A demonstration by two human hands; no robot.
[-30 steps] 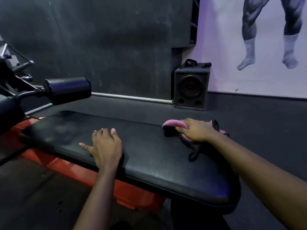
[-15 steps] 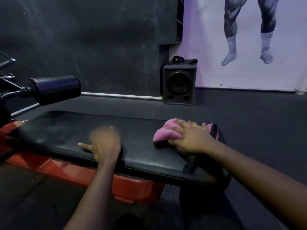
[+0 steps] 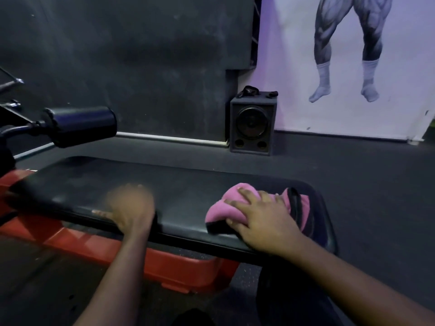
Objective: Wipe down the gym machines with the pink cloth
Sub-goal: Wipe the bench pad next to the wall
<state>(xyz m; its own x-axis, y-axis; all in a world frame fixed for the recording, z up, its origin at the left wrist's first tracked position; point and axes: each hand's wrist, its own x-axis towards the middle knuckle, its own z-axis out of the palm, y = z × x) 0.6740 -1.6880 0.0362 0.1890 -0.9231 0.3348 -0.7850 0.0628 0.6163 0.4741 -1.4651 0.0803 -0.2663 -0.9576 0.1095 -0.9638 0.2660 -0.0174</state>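
Observation:
The pink cloth (image 3: 222,209) with dark trim lies bunched on the right end of the black padded bench (image 3: 188,191). My right hand (image 3: 263,220) lies on top of the cloth, fingers spread over it and pressing it onto the pad near the front edge. My left hand (image 3: 130,208) is blurred; it rests on the bench's front edge near the middle, thumb pointing left. The bench sits on a red frame (image 3: 169,264).
A black roller pad (image 3: 82,124) on a metal arm juts over the bench's left end. A black speaker box (image 3: 253,123) stands on the dark floor against the wall behind. A poster of muscular legs (image 3: 348,55) covers the right wall.
My right hand has drawn the pink cloth from the bench's far side toward its near edge. The left hand has shifted slightly on the pad and is blurred. The view has swung right.

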